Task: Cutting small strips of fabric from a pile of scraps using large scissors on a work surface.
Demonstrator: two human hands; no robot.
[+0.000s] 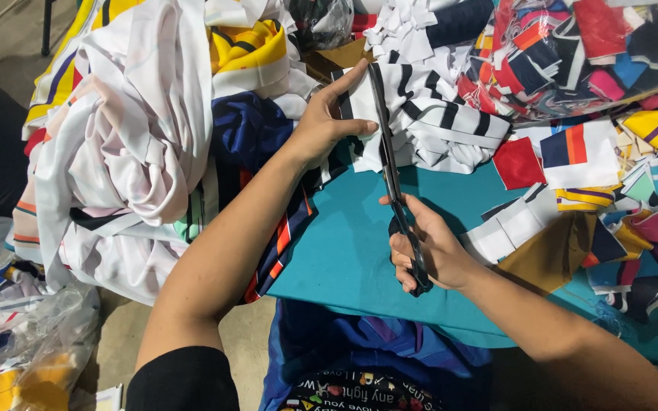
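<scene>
head view, looking down on a teal table top [352, 243] heaped with printed fabric. the right hand [432, 247] is closed around the black handles of a pair of scissors [391, 175], fingers threaded through the loops and curled tight; the blades point away from the person and appear nearly closed, their tip lying against the strip held by the other hand. the left hand [327, 122] pinches a black-and-white striped fabric strip [359, 103] between thumb and extended index finger, the remaining fingers folded; the strip is held taut just left of the blades and touching them. this strip runs into a loose pile of the same striped cloth [443, 125] lying on the far part of the table, directly beyond the scissors. to the left, a large bundle of white and pink fabric [127, 122] with yellow and navy panels hangs over the table edge. to the right lie small cut pieces [573, 156] in red, navy, orange, yellow and white, well apart from both hands; a clear plastic bag of coloured scraps [573, 57] sits at upper right. crumpled clear plastic bags [17, 335] lie on the floor at lower left.
</scene>
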